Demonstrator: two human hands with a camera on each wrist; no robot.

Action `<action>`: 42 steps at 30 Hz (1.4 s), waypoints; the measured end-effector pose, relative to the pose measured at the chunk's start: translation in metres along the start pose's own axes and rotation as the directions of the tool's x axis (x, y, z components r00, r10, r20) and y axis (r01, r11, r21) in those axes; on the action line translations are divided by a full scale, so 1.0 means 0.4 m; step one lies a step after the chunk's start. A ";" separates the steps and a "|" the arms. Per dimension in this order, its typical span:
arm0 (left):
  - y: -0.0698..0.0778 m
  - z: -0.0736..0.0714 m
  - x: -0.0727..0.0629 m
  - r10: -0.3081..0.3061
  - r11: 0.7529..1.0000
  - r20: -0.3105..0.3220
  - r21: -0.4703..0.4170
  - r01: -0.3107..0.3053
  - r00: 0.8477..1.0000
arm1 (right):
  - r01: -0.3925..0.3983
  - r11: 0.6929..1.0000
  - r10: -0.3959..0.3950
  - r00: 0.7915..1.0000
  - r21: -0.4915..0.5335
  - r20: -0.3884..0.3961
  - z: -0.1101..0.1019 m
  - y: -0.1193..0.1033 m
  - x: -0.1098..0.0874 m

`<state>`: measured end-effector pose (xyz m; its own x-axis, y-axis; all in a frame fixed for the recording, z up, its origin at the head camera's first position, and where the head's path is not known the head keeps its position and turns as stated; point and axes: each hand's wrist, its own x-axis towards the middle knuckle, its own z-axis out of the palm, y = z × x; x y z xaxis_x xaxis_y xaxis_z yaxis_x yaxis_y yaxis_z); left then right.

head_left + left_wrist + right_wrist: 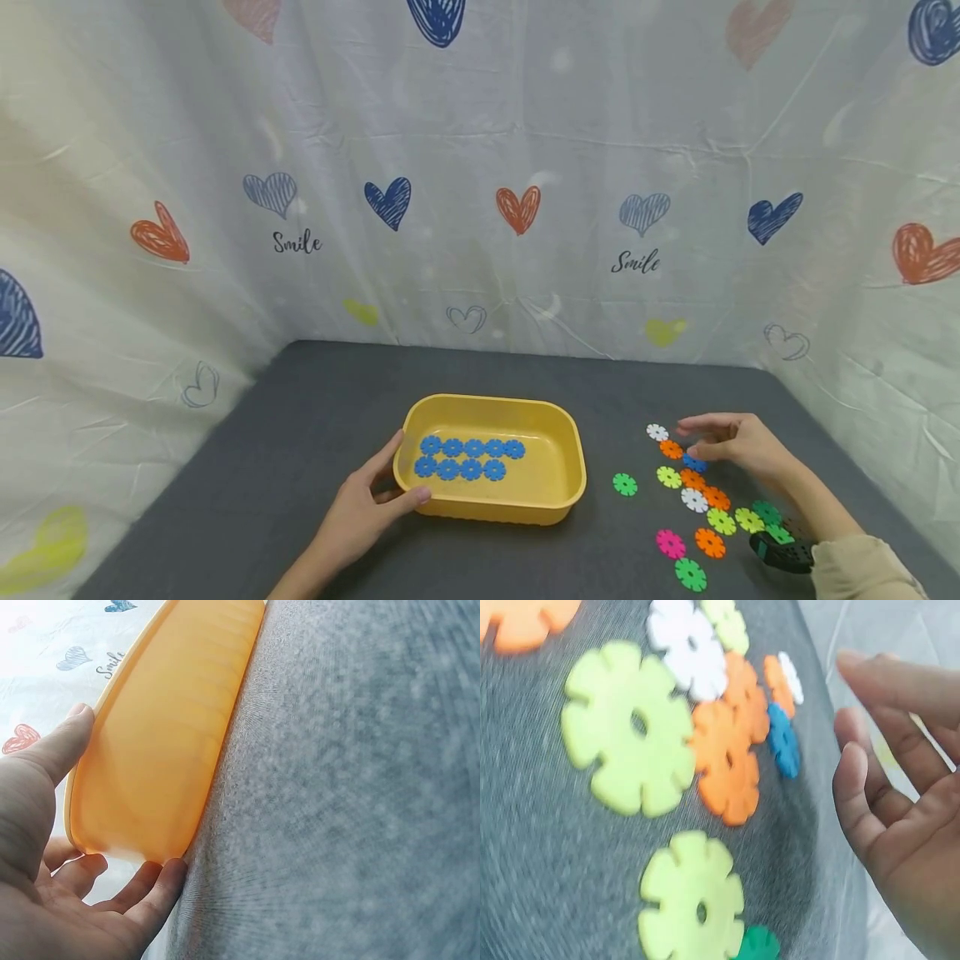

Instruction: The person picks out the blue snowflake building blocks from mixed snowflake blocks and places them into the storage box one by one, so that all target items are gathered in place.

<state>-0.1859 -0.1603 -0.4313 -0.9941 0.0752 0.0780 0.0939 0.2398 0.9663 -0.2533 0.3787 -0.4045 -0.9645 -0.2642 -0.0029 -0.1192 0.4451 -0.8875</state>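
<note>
A yellow plastic tray (498,509) stands on the dark table, and my left hand (358,507) holds it by its left end. In the left wrist view the thumb lies on the tray's (161,727) rim and the fingertips press against its end wall. Inside are several blue snowflake discs (471,469) in two rows. My right hand (738,443) hovers at the right with nothing held, its fingers loosely bent over a loose blue disc (694,463). The right wrist view shows that blue disc (783,740) on the cloth, apart from the fingertips.
Around the right hand lie loose discs in orange (710,543), white (693,500), yellow-green (669,477), pink (671,544) and green (691,575). One green disc (625,484) sits nearer the tray. A dark strap (782,552) is on the right wrist. A heart-printed curtain (465,275) hangs behind.
</note>
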 end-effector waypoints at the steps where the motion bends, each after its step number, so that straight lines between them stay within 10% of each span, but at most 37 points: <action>1: 0.000 0.000 0.000 0.000 1.000 0.001 0.000 0.000 1.000 | -0.004 1.000 0.004 1.000 0.004 0.000 -0.002 0.004 -0.002; 16: 0.003 0.003 0.000 -0.017 0.999 -0.004 0.029 0.017 1.000 | -0.008 0.997 -0.007 0.981 0.077 0.192 -0.041 0.075 -0.012; 42: 0.001 -0.003 0.006 -0.012 1.000 0.008 -0.001 0.012 1.000 | -0.125 0.989 0.111 0.982 0.084 0.154 -0.039 0.068 0.017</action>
<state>-0.1882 -0.1613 -0.4303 -0.9947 0.0804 0.0646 0.0822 0.2393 0.9674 -0.2669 0.4025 -0.4213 -0.9237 -0.3421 -0.1724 0.0225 0.4008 -0.9159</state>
